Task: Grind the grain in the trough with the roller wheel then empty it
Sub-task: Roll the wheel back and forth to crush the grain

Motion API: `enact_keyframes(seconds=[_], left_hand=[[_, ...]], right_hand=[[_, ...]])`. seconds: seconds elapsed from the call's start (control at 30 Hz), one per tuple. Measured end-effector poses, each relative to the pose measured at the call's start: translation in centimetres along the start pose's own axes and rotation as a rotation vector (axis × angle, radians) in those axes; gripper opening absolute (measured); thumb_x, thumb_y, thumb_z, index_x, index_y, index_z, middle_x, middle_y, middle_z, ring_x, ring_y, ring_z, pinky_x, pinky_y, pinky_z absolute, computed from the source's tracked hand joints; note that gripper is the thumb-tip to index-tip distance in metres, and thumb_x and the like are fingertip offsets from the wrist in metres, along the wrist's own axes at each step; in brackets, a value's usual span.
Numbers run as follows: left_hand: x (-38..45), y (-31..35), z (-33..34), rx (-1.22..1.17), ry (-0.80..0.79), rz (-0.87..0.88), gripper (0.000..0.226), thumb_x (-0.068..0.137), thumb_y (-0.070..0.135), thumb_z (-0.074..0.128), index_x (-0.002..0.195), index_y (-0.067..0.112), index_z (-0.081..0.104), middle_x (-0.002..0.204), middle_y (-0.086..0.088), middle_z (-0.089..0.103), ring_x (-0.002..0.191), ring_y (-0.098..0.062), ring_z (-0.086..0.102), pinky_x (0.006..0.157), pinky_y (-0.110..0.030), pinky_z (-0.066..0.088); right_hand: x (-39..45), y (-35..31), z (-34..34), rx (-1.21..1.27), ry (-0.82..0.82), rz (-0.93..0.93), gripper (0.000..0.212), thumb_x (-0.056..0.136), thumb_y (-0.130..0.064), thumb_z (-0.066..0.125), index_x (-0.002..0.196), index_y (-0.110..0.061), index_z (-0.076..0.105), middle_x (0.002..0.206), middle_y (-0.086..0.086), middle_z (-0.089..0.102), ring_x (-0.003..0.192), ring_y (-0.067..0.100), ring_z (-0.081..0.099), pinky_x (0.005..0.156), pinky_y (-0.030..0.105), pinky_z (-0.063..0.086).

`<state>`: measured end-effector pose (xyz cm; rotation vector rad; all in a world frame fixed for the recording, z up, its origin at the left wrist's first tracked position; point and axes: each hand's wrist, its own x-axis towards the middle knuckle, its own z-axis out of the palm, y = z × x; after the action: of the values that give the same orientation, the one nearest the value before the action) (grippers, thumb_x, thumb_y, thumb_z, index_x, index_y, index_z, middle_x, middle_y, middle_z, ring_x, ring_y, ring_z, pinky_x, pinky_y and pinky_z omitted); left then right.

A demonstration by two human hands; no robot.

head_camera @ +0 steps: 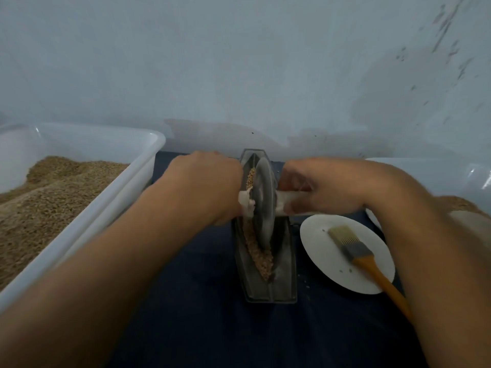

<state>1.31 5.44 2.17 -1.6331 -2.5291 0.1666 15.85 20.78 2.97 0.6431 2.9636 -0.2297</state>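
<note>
Gripping the roller wheel (261, 205) axle with left hand (210, 187) and right hand (321, 187), pressing evenly along the trough (285, 272) over grain (261, 257).

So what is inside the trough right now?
The trough holds tan grain along its channel, with the roller wheel standing on edge in it. The wheel and the left hand cover part of the grain, so the channel floor is hidden.

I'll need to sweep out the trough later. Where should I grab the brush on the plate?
Take the brush by its orange handle, coming from the near right. The handle juts past the rim of the plate toward you, so fingers can close around it, while the bristles point away toward the trough.
</note>
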Motion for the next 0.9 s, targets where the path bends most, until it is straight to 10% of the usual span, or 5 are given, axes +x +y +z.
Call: enact_keyframes(seconds=[0.3,0.9], left_hand=[[4.5,-0.3,5.2,-0.107,0.436,-0.085,0.019,0.101,0.034,0.045,0.109,0.026,0.061,0.096,-0.002,0.059,0.085,-0.03,0.062,0.066,-0.038,0.044],[-1.6,0.5,-0.9,0.077,0.046,0.04,0.041,0.079,0.054,0.064,0.063,0.023,0.044,0.064,0.006,0.047,0.06,-0.015,0.048,0.062,-0.03,0.044]], right_hand=[[5.0,2.5,4.4,0.033,0.493,0.068,0.031,0.104,-0.035,0.044,0.127,-0.023,0.061,0.117,0.009,0.067,0.103,0.03,0.061,0.078,0.037,0.046],[-2.7,-4.0,-1.6,-0.2,0.067,0.007,0.04,0.068,-0.057,0.081,0.088,-0.036,0.053,0.087,-0.016,0.056,0.078,0.002,0.051,0.059,0.027,0.042]])
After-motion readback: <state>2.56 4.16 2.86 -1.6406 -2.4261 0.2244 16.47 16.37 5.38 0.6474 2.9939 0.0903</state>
